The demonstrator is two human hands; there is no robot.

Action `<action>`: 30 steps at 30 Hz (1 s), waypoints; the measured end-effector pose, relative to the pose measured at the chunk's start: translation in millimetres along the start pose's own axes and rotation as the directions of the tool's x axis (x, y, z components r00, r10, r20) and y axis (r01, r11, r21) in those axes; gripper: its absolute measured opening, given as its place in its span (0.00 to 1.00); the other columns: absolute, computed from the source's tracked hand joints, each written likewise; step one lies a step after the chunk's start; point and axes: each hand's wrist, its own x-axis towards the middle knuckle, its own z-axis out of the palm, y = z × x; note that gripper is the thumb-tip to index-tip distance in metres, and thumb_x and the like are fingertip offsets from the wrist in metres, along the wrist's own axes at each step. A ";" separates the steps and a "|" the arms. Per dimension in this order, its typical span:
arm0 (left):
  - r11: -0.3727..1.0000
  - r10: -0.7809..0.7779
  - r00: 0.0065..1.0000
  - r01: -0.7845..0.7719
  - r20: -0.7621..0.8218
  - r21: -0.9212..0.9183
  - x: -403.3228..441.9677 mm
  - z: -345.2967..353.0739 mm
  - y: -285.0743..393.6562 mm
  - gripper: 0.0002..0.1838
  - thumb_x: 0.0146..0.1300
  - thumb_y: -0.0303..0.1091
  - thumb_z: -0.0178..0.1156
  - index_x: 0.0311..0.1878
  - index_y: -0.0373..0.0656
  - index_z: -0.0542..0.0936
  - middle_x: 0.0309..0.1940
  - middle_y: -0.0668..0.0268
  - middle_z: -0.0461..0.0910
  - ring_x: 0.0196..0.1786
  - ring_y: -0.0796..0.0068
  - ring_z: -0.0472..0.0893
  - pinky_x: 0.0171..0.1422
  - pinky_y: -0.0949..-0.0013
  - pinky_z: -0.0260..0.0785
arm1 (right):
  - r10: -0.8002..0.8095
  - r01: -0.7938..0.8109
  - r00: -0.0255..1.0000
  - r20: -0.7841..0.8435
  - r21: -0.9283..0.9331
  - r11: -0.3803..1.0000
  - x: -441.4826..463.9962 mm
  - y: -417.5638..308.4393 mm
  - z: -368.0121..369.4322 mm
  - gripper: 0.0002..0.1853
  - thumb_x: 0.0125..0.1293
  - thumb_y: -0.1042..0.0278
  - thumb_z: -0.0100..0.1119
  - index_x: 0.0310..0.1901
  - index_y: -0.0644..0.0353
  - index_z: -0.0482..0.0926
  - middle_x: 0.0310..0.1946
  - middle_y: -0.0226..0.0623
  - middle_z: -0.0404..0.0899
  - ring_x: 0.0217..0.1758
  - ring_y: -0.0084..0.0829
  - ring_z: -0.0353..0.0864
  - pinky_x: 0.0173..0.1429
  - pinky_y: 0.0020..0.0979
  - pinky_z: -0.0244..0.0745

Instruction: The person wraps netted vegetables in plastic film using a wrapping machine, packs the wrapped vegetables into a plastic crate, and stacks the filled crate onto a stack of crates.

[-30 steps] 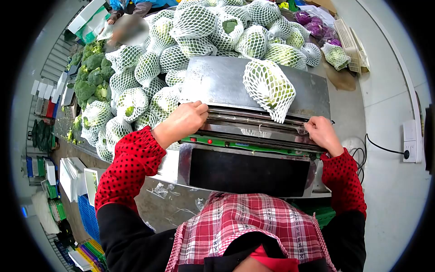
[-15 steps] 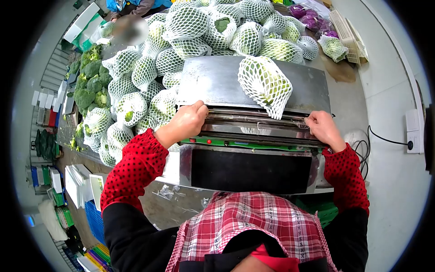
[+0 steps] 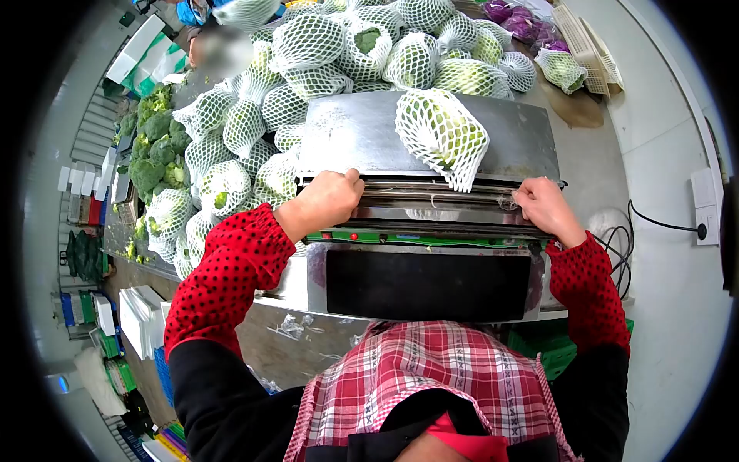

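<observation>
A metal wrapping machine [image 3: 350, 138] with a green control strip and a black front plate stands before me. My left hand [image 3: 327, 202] is closed at the left end of its roller slot, fingers pinched on something I cannot make out. At the slot's right end, my right hand [image 3: 545, 206] pinches the edge of clear plastic film [image 3: 508, 202]. The film between the hands is hard to see. A vegetable in white foam netting [image 3: 443, 132] lies on the machine's metal top, beyond both hands, its net tail hanging over the slot.
Netted vegetables [image 3: 308, 42] are piled behind and left of the machine. Broccoli [image 3: 158, 146] lies further left. Purple cabbages [image 3: 531, 27] and a cream crate [image 3: 581, 50] are at the back right. Another person's sleeve [image 3: 192, 11] shows at top left. A black cable [image 3: 662, 223] runs to the wall.
The view has shifted slightly. My left hand has moved a little to the right along the slot, while my right hand stays at the film. A netted vegetable now shows raised near the other person.
</observation>
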 end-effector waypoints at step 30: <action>0.907 -0.317 0.816 0.112 -0.484 -0.405 27.0 -0.9 28.8 0.11 0.53 0.21 0.64 0.36 0.38 0.72 0.30 0.58 0.74 0.24 0.54 0.77 0.25 0.59 0.70 | 0.168 -0.255 0.960 0.225 0.443 0.860 -13.4 3.6 -16.0 0.15 0.66 0.64 0.51 0.27 0.67 0.74 0.20 0.33 0.77 0.19 0.22 0.70 0.25 0.28 0.66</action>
